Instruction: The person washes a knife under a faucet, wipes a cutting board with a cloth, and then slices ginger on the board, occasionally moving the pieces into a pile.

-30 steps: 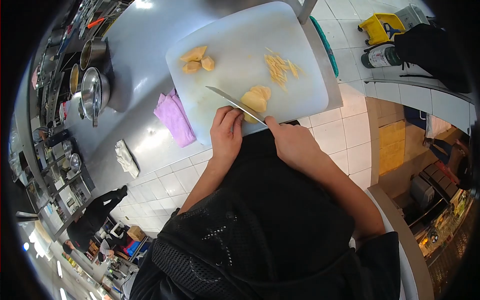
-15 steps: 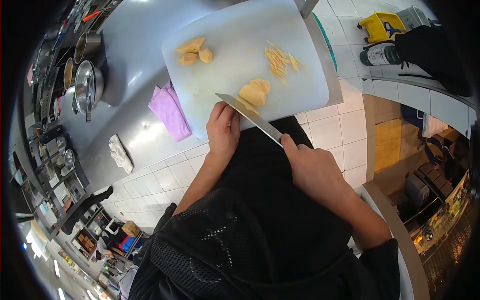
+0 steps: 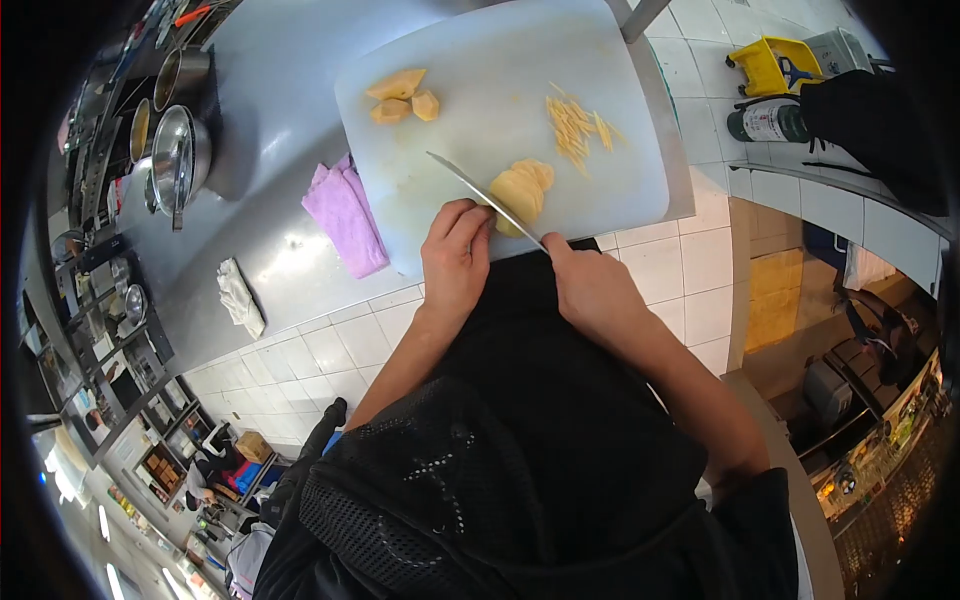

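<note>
My right hand [image 3: 597, 285] is wrapped round the handle of a kitchen knife [image 3: 480, 190], whose blade points up and left across the near part of the white cutting board [image 3: 440, 60]. With curled fingers, my left hand [image 3: 458, 250] presses on a piece of pale yellow root, ginger by its look, mostly hidden by the fingers and blade. Thin ginger slices [image 3: 525, 188] lie overlapped just beyond the blade. Farther right is a small heap of ginger matchsticks [image 3: 575, 130]. Several peeled ginger chunks [image 3: 398, 95] sit at the board's far left.
A folded purple cloth [image 3: 347, 220] lies against the board's left edge on the steel counter [image 3: 270, 150]. A white cloth [image 3: 240, 298] is nearer the counter's front edge. Metal bowls [image 3: 180, 150] stand at the left. A yellow bucket [image 3: 775, 62] is on the floor at right.
The knife has come down toward the board and turned more edge-on, its handle hand moving up and left. My left hand has shifted slightly right in view. The whole view has shifted a little.
</note>
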The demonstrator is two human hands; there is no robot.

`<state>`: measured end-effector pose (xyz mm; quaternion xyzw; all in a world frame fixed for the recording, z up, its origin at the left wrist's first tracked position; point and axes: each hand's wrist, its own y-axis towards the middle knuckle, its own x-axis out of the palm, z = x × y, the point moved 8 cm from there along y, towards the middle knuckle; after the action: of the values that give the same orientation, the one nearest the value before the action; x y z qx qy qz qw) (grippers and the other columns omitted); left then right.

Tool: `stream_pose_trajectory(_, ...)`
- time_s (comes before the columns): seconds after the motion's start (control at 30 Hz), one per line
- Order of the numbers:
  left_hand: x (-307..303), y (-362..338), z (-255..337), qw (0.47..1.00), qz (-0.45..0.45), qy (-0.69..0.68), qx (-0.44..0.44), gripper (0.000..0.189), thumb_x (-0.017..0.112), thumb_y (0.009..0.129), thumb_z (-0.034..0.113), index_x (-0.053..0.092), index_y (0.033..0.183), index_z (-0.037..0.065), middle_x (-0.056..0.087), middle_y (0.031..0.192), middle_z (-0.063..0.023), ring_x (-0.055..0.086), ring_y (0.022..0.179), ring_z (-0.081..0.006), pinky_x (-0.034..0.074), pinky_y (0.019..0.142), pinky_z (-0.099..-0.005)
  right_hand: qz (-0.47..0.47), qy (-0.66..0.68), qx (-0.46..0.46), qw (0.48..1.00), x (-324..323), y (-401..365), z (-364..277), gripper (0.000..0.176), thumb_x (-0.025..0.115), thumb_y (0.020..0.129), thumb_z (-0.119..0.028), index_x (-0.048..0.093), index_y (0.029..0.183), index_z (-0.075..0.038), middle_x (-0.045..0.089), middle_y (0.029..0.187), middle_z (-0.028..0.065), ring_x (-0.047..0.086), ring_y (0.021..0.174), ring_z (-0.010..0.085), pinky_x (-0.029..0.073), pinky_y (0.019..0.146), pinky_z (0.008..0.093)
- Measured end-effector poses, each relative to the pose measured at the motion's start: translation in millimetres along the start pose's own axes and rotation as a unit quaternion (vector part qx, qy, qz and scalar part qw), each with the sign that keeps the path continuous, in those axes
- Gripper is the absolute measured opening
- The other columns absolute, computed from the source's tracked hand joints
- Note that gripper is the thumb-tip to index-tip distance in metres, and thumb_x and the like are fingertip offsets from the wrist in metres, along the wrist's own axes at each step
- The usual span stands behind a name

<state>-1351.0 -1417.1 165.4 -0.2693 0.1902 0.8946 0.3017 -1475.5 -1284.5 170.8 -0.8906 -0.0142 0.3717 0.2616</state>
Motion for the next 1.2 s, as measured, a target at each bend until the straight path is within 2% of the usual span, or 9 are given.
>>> stream_pose_trajectory(0.2,-2,-3,2,1.000,-0.010,0.026,0.005,0.017,0.073,0.091,-0.008,0.074,0.105,-0.001,0.070,0.107,-0.0149,0.071,0.094,-0.0356,0.059,0.082,-0.0418,-0.016,-0.023,-0.036,0.999,-41,-34,-34,0.026,0.056,0.094,-0.002,0.057,0.119,0.005,0.071,0.078,0.0228,0.073,0.071,0.0440,0.058,0.067,0.0556)
stream_pose_trajectory(0.33,-1,-2,3,1.000,-0.001,0.024,0.013,0.019,0.074,0.089,-0.009,0.074,0.107,-0.001,0.071,0.108,-0.0153,0.071,0.095,-0.0363,0.059,0.082,-0.0427,-0.024,-0.037,-0.026,0.999,-53,-54,-39,0.028,0.057,0.094,-0.001,0.056,0.121,0.006,0.071,0.076,0.0215,0.072,0.067,0.0423,0.058,0.064,0.0537)
stream_pose_trajectory(0.5,0,-2,0,0.999,-0.003,0.030,0.015,0.018,0.074,0.090,-0.009,0.074,0.107,-0.001,0.071,0.108,-0.0152,0.071,0.095,-0.0366,0.059,0.082,-0.0426,-0.007,-0.027,-0.031,0.999,-37,-39,-33,0.028,0.056,0.096,-0.003,0.056,0.122,0.006,0.071,0.077,0.0224,0.073,0.069,0.0431,0.058,0.066,0.0551)
stream_pose_trajectory(0.6,-1,-4,2,1.000,-0.004,0.020,0.014,0.017,0.073,0.091,-0.008,0.074,0.107,-0.001,0.071,0.107,-0.0147,0.071,0.095,-0.0361,0.059,0.082,-0.0422,-0.003,-0.005,-0.015,1.000,4,1,-1,0.025,0.054,0.096,-0.004,0.056,0.119,0.004,0.072,0.079,0.0240,0.073,0.074,0.0449,0.058,0.069,0.0574)
stream_pose_trajectory(0.73,1,-3,-1,1.000,-0.016,0.000,-0.001,0.020,0.073,0.090,-0.011,0.074,0.108,-0.002,0.070,0.108,-0.0149,0.072,0.094,-0.0326,0.058,0.083,-0.0379,0.002,-0.006,-0.003,1.000,-4,4,6,0.021,0.053,0.097,-0.006,0.055,0.115,0.002,0.072,0.081,0.0254,0.073,0.079,0.0462,0.058,0.073,0.0592)
stream_pose_trajectory(0.83,1,-3,1,1.000,-0.007,0.006,0.012,0.017,0.074,0.090,-0.008,0.074,0.105,0.000,0.070,0.107,-0.0147,0.071,0.093,-0.0357,0.058,0.081,-0.0419,0.005,0.003,-0.040,0.999,-26,-7,-14,0.021,0.054,0.097,-0.006,0.055,0.116,0.003,0.073,0.081,0.0245,0.074,0.076,0.0455,0.059,0.071,0.0573)
stream_pose_trajectory(0.9,-2,-6,-1,1.000,0.002,0.022,0.016,0.018,0.075,0.090,-0.008,0.074,0.105,-0.001,0.071,0.108,-0.0150,0.072,0.093,-0.0358,0.059,0.080,-0.0419,0.002,-0.041,-0.074,0.996,-41,-27,-37,0.023,0.055,0.098,-0.005,0.055,0.119,0.003,0.072,0.079,0.0225,0.073,0.072,0.0438,0.060,0.067,0.0548)
stream_pose_trajectory(1.03,-1,-7,-1,0.999,0.013,0.028,0.019,0.020,0.076,0.088,-0.010,0.073,0.105,-0.001,0.071,0.109,-0.0156,0.072,0.094,-0.0362,0.059,0.080,-0.0421,-0.008,-0.049,-0.054,0.997,-53,-52,-47,0.020,0.056,0.097,-0.003,0.054,0.116,0.002,0.071,0.075,0.0206,0.073,0.067,0.0416,0.059,0.062,0.0528)
stream_pose_trajectory(1.2,0,-9,-2,0.999,0.018,0.022,0.022,0.019,0.076,0.088,-0.010,0.073,0.105,-0.001,0.071,0.108,-0.0153,0.072,0.093,-0.0358,0.059,0.080,-0.0417,-0.002,-0.031,-0.033,0.999,-9,-16,-16,0.020,0.057,0.096,-0.004,0.054,0.115,0.001,0.071,0.076,0.0213,0.073,0.070,0.0435,0.059,0.066,0.0548)
